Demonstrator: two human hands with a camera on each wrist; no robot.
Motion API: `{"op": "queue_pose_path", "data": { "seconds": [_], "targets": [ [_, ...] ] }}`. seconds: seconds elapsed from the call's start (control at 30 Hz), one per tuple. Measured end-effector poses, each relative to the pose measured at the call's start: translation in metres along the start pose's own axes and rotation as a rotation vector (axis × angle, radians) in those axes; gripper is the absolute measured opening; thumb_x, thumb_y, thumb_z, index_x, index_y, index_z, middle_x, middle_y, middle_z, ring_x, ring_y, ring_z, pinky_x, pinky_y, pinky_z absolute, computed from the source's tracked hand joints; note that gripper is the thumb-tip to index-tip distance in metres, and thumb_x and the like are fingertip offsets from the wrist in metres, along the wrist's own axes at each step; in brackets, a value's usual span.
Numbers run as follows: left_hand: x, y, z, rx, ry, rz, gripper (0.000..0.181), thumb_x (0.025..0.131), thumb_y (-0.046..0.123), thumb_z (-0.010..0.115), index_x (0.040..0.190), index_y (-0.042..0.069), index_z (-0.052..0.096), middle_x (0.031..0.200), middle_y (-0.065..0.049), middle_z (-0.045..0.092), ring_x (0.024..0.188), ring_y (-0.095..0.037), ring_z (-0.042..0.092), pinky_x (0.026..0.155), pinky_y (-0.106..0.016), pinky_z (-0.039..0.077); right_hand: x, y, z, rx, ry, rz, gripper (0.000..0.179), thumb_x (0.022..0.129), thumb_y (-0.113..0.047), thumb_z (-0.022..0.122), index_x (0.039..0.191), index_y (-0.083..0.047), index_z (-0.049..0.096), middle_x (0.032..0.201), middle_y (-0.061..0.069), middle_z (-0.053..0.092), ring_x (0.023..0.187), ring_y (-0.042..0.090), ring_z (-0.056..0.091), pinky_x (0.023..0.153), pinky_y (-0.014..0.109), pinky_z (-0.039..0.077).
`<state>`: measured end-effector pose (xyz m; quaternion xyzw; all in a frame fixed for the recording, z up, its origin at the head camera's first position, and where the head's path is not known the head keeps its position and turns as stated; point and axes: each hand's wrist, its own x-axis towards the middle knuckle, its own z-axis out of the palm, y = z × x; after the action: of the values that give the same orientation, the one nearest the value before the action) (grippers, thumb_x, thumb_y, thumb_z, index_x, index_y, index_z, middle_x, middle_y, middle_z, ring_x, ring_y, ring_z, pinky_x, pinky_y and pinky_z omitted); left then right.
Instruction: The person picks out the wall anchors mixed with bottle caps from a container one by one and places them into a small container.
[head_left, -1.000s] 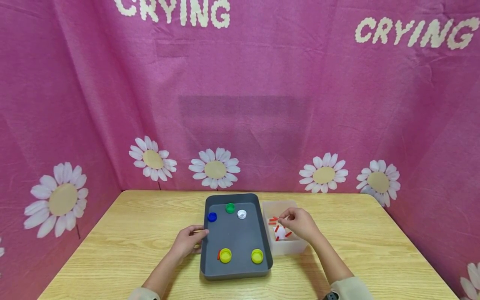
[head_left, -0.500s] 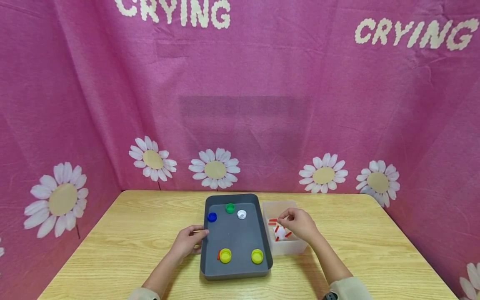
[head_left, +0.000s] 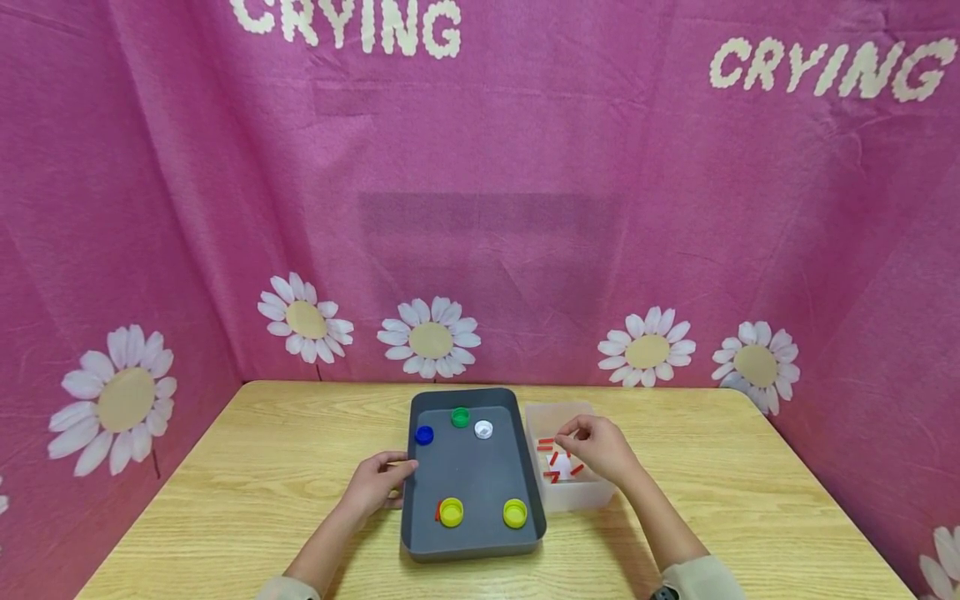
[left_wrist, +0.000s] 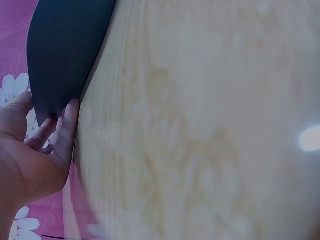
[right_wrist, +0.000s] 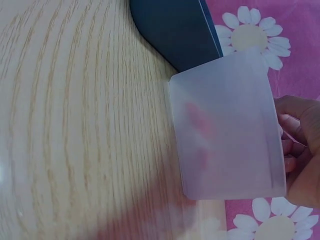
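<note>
My left hand (head_left: 372, 484) grips the left wall of a dark grey tray (head_left: 472, 546), thumb at the rim and fingers outside. In the left wrist view, the left hand (left_wrist: 37, 155) pinches the tray corner (left_wrist: 65, 55). My right hand (head_left: 600, 448) hangs over a translucent plastic box (head_left: 577, 497), fingers curled and thumb meeting index finger. Whether a stick sits between those fingertips, I cannot tell. Several short red sticks (head_left: 577, 470) lie in the box, some around a white patch. In the right wrist view, the box wall (right_wrist: 225, 135) hides the fingertips of the right hand (right_wrist: 302, 145).
Inside the tray are bottle caps: blue (head_left: 424, 435), green (head_left: 460, 417), white (head_left: 483, 429) and two yellow, one at left (head_left: 451, 512), one at right (head_left: 514, 513). A red stick (head_left: 438, 511) lies against the left yellow cap. A pink curtain (head_left: 487, 250) backs the wooden table (head_left: 300, 442).
Another red stick now lies near the front of the box, beside one seen there before. A tilted stick by the right fingertips has settled flat. Both hands have barely moved.
</note>
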<state>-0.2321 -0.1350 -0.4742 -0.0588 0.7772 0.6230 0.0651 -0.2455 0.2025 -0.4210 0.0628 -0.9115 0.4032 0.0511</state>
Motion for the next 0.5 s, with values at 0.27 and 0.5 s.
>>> {"op": "queue_pose_path", "data": {
  "seconds": [0.27, 0.5],
  "targets": [
    [0.002, -0.003, -0.001, 0.006, -0.002, 0.011, 0.046, 0.089, 0.024, 0.063, 0.125, -0.003, 0.054, 0.092, -0.012, 0.058, 0.074, -0.016, 0.058, 0.060, -0.030, 0.056, -0.003, -0.014, 0.005, 0.020, -0.006, -0.061, 0.007, 0.081, -0.014, 0.070, 0.082, -0.007, 0.068, 0.060, -0.001, 0.054, 0.052, 0.008, 0.047, 0.047, 0.022, 0.039],
    [-0.011, 0.011, 0.000, 0.007, -0.010, 0.015, 0.043, 0.090, 0.021, 0.061, 0.124, -0.005, 0.053, 0.093, -0.014, 0.057, 0.074, -0.016, 0.058, 0.060, -0.029, 0.057, -0.002, -0.029, 0.015, 0.014, -0.020, -0.159, 0.005, 0.079, -0.013, 0.071, 0.079, -0.009, 0.069, 0.059, -0.003, 0.053, 0.052, 0.005, 0.044, 0.045, 0.018, 0.035]
  ]
}}
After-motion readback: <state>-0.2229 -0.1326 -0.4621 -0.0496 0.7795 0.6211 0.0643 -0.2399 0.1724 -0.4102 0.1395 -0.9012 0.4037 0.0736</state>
